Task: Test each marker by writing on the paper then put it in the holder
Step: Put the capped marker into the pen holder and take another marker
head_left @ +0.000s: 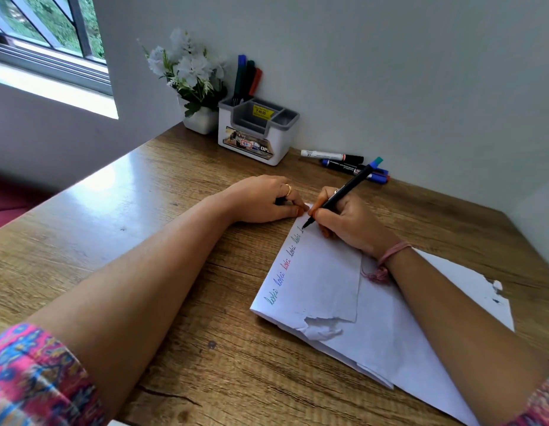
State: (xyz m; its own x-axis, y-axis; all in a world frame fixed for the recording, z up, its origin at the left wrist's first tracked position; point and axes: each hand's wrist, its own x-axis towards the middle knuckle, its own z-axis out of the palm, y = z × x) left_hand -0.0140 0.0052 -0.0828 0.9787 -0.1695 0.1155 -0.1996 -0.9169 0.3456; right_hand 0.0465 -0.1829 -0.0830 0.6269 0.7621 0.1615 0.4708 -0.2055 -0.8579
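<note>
Marker (341,193) with a black body is pinched in the curled fingers of the right hand (344,219), and its tip is pressed on the top edge of the paper (328,281). The corner of the paper is held down by the left hand (264,199), its fingers curled. Coloured cursive words are seen along the edge. "OPL" is read on the holder (254,130), where three markers (247,78) are kept.
</note>
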